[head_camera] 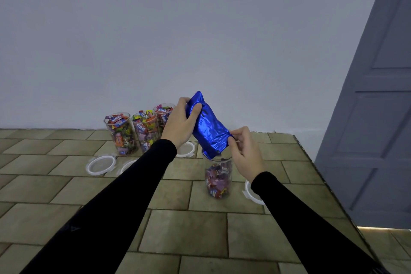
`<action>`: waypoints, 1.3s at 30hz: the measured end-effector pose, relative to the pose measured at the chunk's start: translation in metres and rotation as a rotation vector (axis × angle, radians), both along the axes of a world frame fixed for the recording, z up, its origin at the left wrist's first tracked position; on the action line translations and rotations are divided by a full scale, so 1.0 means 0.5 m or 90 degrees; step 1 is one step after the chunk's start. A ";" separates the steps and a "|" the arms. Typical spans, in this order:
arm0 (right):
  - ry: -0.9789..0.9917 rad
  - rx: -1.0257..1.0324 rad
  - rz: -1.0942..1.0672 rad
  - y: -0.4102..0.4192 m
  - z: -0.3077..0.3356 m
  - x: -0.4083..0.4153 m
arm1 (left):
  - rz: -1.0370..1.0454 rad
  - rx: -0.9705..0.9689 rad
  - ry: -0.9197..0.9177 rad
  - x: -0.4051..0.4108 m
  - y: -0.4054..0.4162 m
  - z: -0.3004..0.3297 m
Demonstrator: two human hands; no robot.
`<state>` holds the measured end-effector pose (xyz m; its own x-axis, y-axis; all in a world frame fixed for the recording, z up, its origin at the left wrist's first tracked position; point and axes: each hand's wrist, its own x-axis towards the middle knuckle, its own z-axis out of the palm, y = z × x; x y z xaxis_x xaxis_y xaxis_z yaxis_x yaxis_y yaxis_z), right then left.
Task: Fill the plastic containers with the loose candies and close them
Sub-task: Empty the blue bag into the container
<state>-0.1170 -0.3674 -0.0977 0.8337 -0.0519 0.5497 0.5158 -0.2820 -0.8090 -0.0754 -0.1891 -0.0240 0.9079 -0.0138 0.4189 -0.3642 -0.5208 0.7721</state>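
Observation:
A shiny blue foil bag (206, 127) is tilted mouth-down over a clear plastic container (218, 178) that is partly filled with wrapped candies. My left hand (180, 124) grips the bag's upper end. My right hand (244, 151) pinches its lower edge beside the container's rim. Three clear containers full of candies (121, 133) (144, 132) (163, 115) stand open by the wall. White lids lie on the table: one at the left (101, 165), one half hidden under my left arm (127, 165), one behind my left hand (186, 149), one under my right forearm (250, 192).
The table top (200, 229) has a brown tile pattern and its right edge (322, 176) runs diagonally close to the container. A pale wall (178, 40) rises behind the table. A grey panelled door (378, 118) stands at the right.

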 end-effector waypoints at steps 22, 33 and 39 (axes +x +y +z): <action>0.054 0.071 -0.060 0.017 0.012 -0.014 | 0.040 0.188 -0.145 -0.039 -0.015 0.051; 0.068 0.103 -0.081 0.021 0.007 -0.015 | 0.012 0.133 -0.149 -0.052 -0.016 0.071; 0.069 0.110 -0.104 0.017 0.012 -0.017 | -0.059 0.092 -0.140 -0.065 -0.014 0.064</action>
